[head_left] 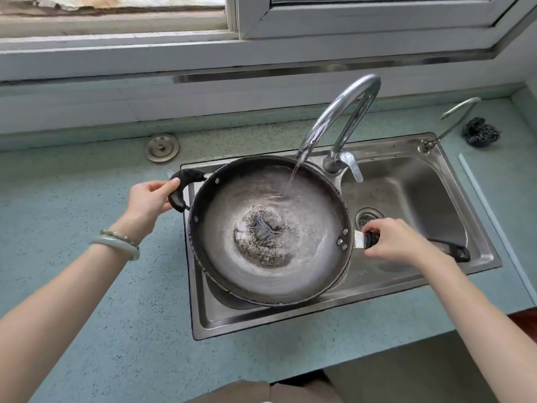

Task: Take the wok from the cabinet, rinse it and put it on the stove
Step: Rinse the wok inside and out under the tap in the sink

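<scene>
A dark, worn wok [270, 266] is held over the left basin of the steel sink [406, 274]. Water runs from the curved chrome faucet [345, 112] into the wok's far side and pools at its bottom. My left hand [149, 200] grips the small black loop handle on the wok's left rim. My right hand [399, 241] is closed around the long black handle near where it joins the wok. The handle's end pokes out past my wrist over the right basin.
A pale green speckled counter [87, 184] surrounds the sink. A metal sink plug [162, 147] lies behind on the left. A thin second spout [453, 117] and a dark steel scrubber [481, 131] sit at the back right. A window sill runs along the back.
</scene>
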A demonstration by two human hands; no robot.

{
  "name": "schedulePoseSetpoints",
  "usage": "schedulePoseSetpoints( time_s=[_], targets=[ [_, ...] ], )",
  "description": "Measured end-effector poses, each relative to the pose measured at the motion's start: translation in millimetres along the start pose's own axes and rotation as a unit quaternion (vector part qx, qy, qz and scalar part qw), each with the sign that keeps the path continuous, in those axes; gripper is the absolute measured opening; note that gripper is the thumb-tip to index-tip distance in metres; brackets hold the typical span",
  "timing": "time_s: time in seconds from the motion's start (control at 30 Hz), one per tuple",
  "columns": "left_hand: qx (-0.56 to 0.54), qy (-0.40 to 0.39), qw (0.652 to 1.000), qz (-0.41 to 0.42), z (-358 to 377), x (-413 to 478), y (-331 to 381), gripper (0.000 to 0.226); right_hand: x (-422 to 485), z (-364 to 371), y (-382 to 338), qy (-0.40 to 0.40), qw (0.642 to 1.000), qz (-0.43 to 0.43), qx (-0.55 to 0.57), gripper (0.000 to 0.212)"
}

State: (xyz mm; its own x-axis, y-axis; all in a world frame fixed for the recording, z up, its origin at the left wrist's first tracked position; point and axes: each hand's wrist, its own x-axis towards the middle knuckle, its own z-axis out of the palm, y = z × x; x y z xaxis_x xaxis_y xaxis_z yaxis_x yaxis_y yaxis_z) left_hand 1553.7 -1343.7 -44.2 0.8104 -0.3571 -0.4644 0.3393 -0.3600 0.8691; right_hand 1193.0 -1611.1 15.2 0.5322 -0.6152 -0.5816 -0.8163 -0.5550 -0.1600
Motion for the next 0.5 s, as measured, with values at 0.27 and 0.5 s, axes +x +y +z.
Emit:
schedulePoseSetpoints(
  time_s=[0.27, 0.5],
  targets=[
    [-0.004, -0.008, 1.0, -0.005, -4.6, -3.4, -9.2, 0.02, -5.1, -15.4, -13.4, 0.083, 0.993, -0.019, -0.081, 0.04],
    [-0.011, 0.001, 0.996, 0.093, -11.2, -7.6, 1.6, 0.002, -1.5, 22.9, -8.3, 0.15, 0.989, 0.008, 0.011, 0.039]
  ],
)
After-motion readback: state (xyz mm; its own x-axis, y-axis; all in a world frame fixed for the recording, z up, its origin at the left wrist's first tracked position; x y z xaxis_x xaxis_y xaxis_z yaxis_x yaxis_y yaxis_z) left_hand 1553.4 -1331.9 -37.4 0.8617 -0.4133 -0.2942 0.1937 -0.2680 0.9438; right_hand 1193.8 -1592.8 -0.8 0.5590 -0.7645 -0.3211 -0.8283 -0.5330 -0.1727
